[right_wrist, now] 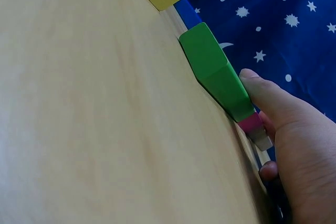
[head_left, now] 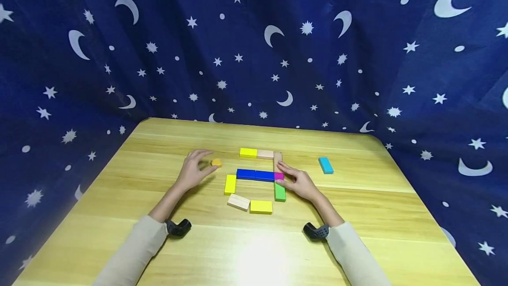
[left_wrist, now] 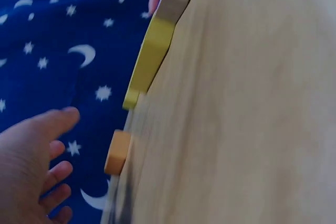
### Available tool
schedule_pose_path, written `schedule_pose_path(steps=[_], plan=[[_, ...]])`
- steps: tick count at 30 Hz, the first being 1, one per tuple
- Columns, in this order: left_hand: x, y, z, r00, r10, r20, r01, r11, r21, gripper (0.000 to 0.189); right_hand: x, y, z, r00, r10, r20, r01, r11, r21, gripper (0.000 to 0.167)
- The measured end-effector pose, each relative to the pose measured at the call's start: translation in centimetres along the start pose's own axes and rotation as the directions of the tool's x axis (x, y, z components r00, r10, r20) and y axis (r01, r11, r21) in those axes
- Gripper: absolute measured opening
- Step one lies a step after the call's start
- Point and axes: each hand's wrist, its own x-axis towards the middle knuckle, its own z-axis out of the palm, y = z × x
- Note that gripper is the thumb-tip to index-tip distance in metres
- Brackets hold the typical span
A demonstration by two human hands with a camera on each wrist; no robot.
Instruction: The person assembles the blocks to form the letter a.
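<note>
My left hand [head_left: 192,172], fingers spread, is just left of a small orange block [head_left: 216,162]. In the left wrist view a gap shows between that hand [left_wrist: 31,161] and the orange block [left_wrist: 117,152]. My right hand [head_left: 300,184] is at the right side of the block outline, its fingers extended over an upright plain wood block [head_left: 277,157]. Its thumb lies by a magenta block [head_left: 279,176] and a green block [head_left: 280,192]. In the right wrist view the right hand [right_wrist: 294,135] is beside these blocks; its fingertips are partly hidden.
Two blue blocks [head_left: 255,174] form the middle row. A yellow block [head_left: 248,152] and a plain block [head_left: 265,154] lie at the top. More yellow blocks [head_left: 261,207] and a tilted plain block [head_left: 238,202] lie lower. A light-blue block [head_left: 326,165] sits apart at right.
</note>
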Motion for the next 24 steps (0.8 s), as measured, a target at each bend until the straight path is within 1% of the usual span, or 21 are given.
schedule_pose_path(steps=[2,4,6,9,14,18,21,24], plan=[[0.1,-0.8,0.0,0.998,-0.048,0.033,0.048,0.999,-0.006,0.054,0.0,0.0,-0.1,1.0,0.004,0.002,-0.004,1.0,0.0,0.058],[0.1,-1.5,0.3,0.993,-0.092,0.071,0.093,0.996,-0.009,0.058,0.0,0.0,-0.1,1.0,0.009,0.004,-0.009,1.0,0.002,0.058],[0.1,-1.8,0.7,0.987,-0.123,0.099,0.125,0.992,-0.013,0.06,0.0,0.0,-0.1,1.0,0.011,0.005,-0.011,1.0,0.005,0.058],[0.2,-1.9,1.2,0.983,-0.146,0.111,0.15,0.988,-0.026,0.058,0.0,0.2,0.0,1.0,0.006,-0.003,-0.006,1.0,0.011,0.057],[0.4,-1.6,1.7,0.982,-0.162,0.096,0.164,0.986,-0.015,0.047,-0.1,0.3,0.2,1.0,-0.008,-0.017,0.009,1.0,0.015,0.057],[0.6,-1.3,1.8,0.98,-0.182,0.078,0.183,0.983,-0.014,0.039,-0.1,0.3,0.3,1.0,-0.007,-0.011,0.007,1.0,0.018,0.057],[0.7,-0.9,1.8,0.985,-0.168,0.039,0.17,0.985,-0.038,0.039,-0.1,0.2,0.2,1.0,0.008,-0.008,-0.008,1.0,0.019,0.057],[0.8,0.3,1.9,0.993,-0.114,-0.01,0.113,0.992,-0.055,0.038,-0.1,0.0,0.1,1.0,0.013,-0.007,-0.013,1.0,0.02,0.058]])
